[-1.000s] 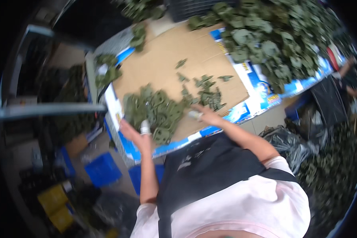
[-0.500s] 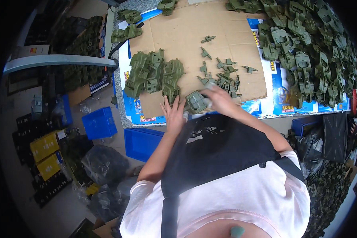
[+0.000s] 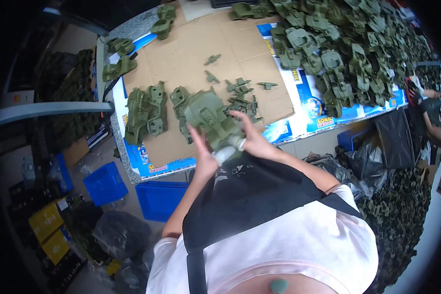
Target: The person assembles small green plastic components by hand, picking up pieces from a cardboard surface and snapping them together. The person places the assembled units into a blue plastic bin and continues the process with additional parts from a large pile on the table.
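A green plastic toy vehicle body (image 3: 209, 115) is held up off the cardboard, close to my apron. My left hand (image 3: 204, 156) grips its near left side, and my right hand (image 3: 257, 142) grips the near right side. White coverings show on some fingers. Just beyond it lies a cluster of small green gun-shaped parts (image 3: 245, 106), with a few loose ones, such as this part (image 3: 212, 59), farther back. To the left, more green vehicle bodies (image 3: 146, 111) rest side by side, and another body (image 3: 179, 100) is partly hidden behind the held one.
A flat cardboard sheet (image 3: 181, 56) covers the table. A large heap of green vehicle bodies (image 3: 338, 54) fills its right side. Blue bins (image 3: 105, 183) and dark plastic bags stand below. A metal bar (image 3: 54, 111) juts in from the left. Part of another person (image 3: 432, 94) shows far right.
The vehicle body has come up from the table edge into both hands. My left hand has left the neighbouring body, and my right hand has come back from the small parts. The view has shifted.
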Tool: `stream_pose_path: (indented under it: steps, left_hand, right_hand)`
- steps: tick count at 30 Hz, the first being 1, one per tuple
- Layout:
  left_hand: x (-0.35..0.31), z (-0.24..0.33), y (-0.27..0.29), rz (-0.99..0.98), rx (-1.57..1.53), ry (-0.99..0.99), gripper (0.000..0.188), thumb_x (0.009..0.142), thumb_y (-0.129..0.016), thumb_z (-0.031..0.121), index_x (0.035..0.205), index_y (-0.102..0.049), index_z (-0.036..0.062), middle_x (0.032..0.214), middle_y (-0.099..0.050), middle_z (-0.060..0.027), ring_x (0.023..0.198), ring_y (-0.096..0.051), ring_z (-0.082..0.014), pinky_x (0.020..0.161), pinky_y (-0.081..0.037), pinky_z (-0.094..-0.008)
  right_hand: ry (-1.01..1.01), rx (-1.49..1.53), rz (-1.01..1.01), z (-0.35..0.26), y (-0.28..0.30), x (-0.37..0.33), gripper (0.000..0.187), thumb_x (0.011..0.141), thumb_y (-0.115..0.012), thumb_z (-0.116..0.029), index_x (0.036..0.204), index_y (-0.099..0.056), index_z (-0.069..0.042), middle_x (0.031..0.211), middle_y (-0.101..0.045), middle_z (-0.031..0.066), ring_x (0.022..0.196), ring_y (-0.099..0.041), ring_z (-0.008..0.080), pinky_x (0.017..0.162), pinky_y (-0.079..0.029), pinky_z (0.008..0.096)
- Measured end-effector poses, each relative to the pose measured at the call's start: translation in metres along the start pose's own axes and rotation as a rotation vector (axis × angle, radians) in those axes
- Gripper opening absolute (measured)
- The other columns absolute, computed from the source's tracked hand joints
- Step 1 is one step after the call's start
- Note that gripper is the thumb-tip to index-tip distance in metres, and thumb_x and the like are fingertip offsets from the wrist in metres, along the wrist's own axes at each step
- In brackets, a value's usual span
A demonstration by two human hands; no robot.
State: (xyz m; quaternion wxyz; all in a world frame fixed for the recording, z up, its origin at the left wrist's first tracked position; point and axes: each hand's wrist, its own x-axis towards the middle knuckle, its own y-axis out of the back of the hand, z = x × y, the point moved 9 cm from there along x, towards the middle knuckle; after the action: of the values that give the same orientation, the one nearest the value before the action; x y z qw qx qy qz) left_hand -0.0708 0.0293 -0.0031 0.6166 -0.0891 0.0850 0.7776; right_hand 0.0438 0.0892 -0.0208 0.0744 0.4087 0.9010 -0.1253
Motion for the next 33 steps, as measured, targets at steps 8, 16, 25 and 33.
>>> stream_pose_path:
  steps: [8,16,25,33]
  left_hand:
    - [0.023,0.002,-0.073,-0.287,0.120,-0.237,0.099,0.073,-0.059,-0.007,0.137,0.016,0.0061,0.139,-0.023,-0.0213,0.121,-0.038,-0.0272,0.097,-0.035,-0.0341]
    - [0.041,-0.008,0.036,-0.100,-0.632,0.125,0.070,0.087,-0.051,0.015,0.141,-0.008,0.0187,0.124,-0.044,-0.0199,0.100,-0.055,-0.0318,0.087,-0.046,-0.0429]
    - [0.053,-0.024,0.017,-0.243,-0.736,0.303,0.073,0.072,-0.060,0.057,0.121,-0.043,0.0059,0.111,-0.054,-0.0197,0.097,-0.057,-0.0317,0.086,-0.047,-0.0433]
    - [0.056,-0.007,0.013,-0.132,-0.275,0.283,0.055,0.080,-0.060,0.027,0.128,-0.041,0.0076,0.118,-0.051,-0.0020,0.106,-0.048,-0.0126,0.091,-0.037,-0.0270]
  right_hand:
    - [0.127,-0.305,0.141,-0.015,0.057,-0.042,0.077,0.072,-0.047,0.002,0.140,-0.013,-0.007,0.142,-0.023,0.0182,0.131,-0.025,0.0289,0.106,-0.020,0.0331]
    - [-0.121,-0.771,0.847,0.068,0.215,-0.098,0.062,0.074,-0.057,-0.003,0.131,-0.034,-0.004,0.127,-0.041,0.0219,0.119,-0.039,0.0364,0.101,-0.029,0.0400]
    - [0.205,-1.659,0.496,0.008,0.176,0.055,0.027,0.077,-0.053,-0.007,0.104,-0.051,-0.009,0.106,-0.053,0.0184,0.106,-0.047,0.0359,0.092,-0.036,0.0433]
    - [0.381,-0.844,0.255,-0.087,0.082,0.008,0.025,0.076,-0.060,-0.004,0.101,-0.057,-0.010,0.088,-0.062,0.0136,0.081,-0.061,0.0304,0.068,-0.049,0.0350]
